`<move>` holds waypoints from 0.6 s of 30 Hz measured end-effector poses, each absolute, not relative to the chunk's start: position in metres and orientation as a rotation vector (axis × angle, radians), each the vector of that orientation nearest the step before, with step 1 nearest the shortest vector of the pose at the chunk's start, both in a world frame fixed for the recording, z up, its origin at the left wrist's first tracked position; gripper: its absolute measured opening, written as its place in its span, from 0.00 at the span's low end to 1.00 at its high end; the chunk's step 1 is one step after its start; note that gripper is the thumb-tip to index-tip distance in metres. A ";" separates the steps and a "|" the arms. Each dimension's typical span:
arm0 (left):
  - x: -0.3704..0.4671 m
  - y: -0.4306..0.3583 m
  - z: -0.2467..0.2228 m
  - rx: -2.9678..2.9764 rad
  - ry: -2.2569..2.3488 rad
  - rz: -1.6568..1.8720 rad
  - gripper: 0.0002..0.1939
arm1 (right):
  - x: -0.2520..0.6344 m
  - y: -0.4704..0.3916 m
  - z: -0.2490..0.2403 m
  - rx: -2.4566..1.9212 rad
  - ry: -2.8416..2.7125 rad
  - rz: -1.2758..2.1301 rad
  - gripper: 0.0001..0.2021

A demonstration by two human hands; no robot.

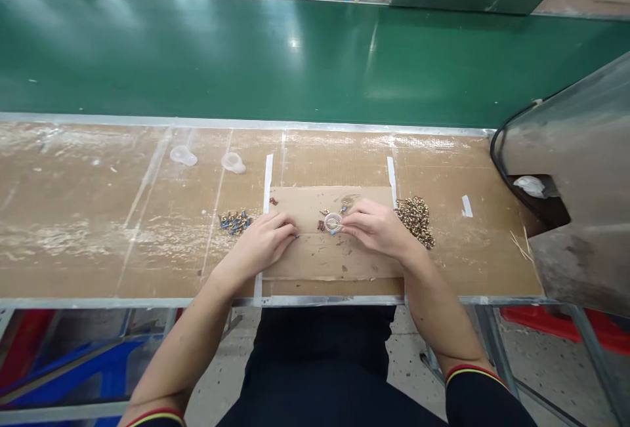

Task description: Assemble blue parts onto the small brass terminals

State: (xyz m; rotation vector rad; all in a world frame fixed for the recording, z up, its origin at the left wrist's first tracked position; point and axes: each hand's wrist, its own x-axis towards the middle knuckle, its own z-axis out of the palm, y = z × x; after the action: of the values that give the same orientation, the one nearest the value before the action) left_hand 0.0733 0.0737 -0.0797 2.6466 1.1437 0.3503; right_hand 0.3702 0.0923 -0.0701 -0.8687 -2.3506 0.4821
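Note:
My left hand [268, 237] is closed in a pinch over the left side of a cardboard sheet [305, 263]. A small blue-ended metal piece [296, 236] shows at its fingertips; the rest of it is hidden. With fingers pinched together, my right hand [377, 227] holds a thin pale stick [340, 224], its tip over a small round clear cup [333, 222]. Beside the cup lie small dark red bits [321, 225] and a few brass-coloured pieces [344, 208]. A pile of blue-and-brass pieces [235, 222] lies left of my left hand. Right of my right hand is a larger brass-coloured heap [416, 220].
Two translucent cups [233, 162] lie at the back left. White tape strips [268, 174] flank the cardboard. Beyond the bench runs a green conveyor belt [295, 60]. A metal housing [585, 184] with a black cable stands at the right, near several thin sticks [520, 246].

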 end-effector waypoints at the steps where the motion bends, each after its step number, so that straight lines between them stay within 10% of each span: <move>1: 0.074 0.076 -0.078 2.646 1.130 0.372 0.13 | 0.369 0.093 -0.072 -0.860 -2.343 0.482 0.08; 18: 0.128 0.090 -0.068 1.525 1.007 1.337 0.02 | 0.336 0.089 -0.076 -0.944 -2.173 0.089 0.10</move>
State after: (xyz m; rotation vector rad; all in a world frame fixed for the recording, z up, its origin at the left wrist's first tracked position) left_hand 0.1283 0.0900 -0.0683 1.5251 1.0071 1.3369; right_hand 0.3359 0.0886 -0.0760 -0.9440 -2.1728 0.0893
